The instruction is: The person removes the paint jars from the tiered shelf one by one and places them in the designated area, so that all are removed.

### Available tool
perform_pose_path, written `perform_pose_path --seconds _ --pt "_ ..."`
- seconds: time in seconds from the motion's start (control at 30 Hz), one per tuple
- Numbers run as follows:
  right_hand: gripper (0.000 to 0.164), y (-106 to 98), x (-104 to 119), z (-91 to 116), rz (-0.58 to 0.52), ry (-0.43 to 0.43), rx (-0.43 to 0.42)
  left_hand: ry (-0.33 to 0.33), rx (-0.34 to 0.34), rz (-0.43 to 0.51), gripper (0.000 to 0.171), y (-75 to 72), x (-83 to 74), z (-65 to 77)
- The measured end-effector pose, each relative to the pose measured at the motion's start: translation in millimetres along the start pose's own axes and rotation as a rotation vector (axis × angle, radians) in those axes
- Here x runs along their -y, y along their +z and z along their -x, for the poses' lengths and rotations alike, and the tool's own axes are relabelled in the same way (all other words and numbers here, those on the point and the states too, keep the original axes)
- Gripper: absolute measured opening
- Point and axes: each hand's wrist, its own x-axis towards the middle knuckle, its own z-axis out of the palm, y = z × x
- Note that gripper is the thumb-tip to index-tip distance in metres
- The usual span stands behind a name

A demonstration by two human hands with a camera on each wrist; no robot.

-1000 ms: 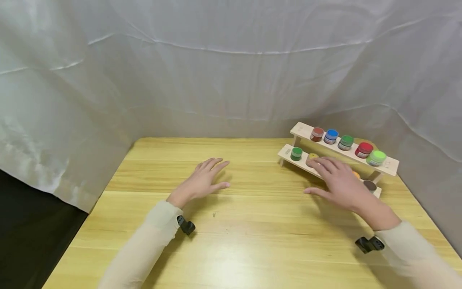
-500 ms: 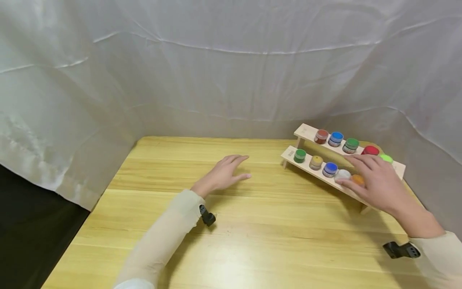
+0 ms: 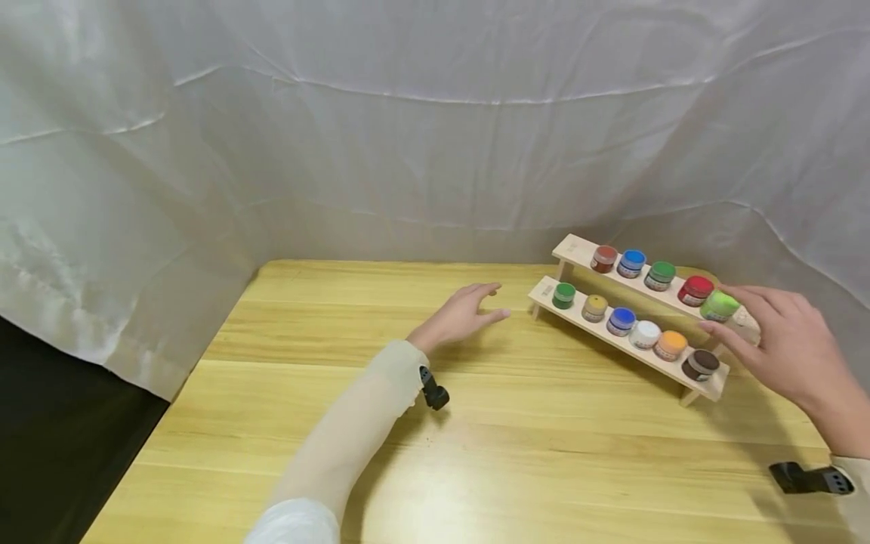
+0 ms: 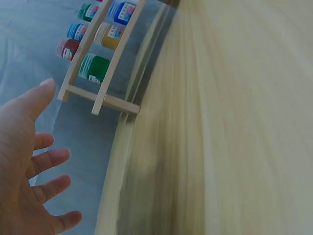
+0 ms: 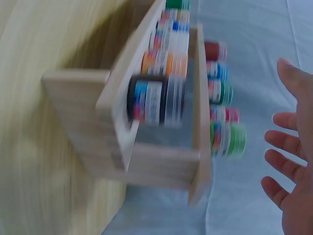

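Observation:
A two-tier wooden rack (image 3: pixel 574 248) stands at the table's right, bearing several small paint jars. On its upper tier a light green paint jar (image 3: pixel 719 306) is the rightmost, beside a red jar (image 3: pixel 696 291). My right hand (image 3: pixel 788 344) hovers by the rack's right end, fingers extended near the light green jar; the right wrist view shows space between fingers and jars. The lower tier ends with a dark brown jar (image 5: pixel 154 100) next to an orange jar (image 3: pixel 671 345). Left of the rack, my left hand (image 3: pixel 458 313) hangs over the table, fingers spread and holding nothing.
The wooden table (image 3: pixel 516 453) meets a grey-white cloth (image 3: pixel 408 166) at the back and sides. A black area (image 3: pixel 61 423) lies beyond the table's left edge. A green jar (image 3: pixel 563 295) sits at the lower tier's left end.
My right hand has moved rightward from above the lower tier to the rack's right end, uncovering the lower jars. My left hand has moved right, closer to the rack. The jars stay on the rack.

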Motion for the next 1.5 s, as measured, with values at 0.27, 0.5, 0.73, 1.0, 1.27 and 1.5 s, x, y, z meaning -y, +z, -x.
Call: perform_pose_path --seconds 0.27,0.5,0.73,1.0,1.27,1.5 --pt "0.064 4.0 -34.4 6.1 0.008 0.059 -0.016 -0.005 -0.027 0.049 0.067 12.7 -5.9 -32.8" --pt "0.066 10.2 -55.1 15.2 0.004 0.14 0.099 0.005 -0.039 0.074 0.061 27.8 -12.9 -56.7" --pt "0.065 18.9 -70.2 22.2 -0.004 0.149 0.158 -0.033 -0.047 0.108 0.056 42.3 -20.6 -69.5" --pt "0.059 23.4 -72.4 17.2 0.022 0.119 0.16 -0.052 -0.061 0.148 0.048 50.8 -21.5 -75.7" --pt "0.056 23.6 -71.6 18.2 -0.002 0.122 0.174 -0.054 -0.073 0.21 0.043 56.3 -22.7 -80.9" --pt "0.054 27.9 -69.8 17.8 -0.035 0.115 0.154 -0.055 -0.097 0.276 0.041 55.9 -21.6 -78.5"
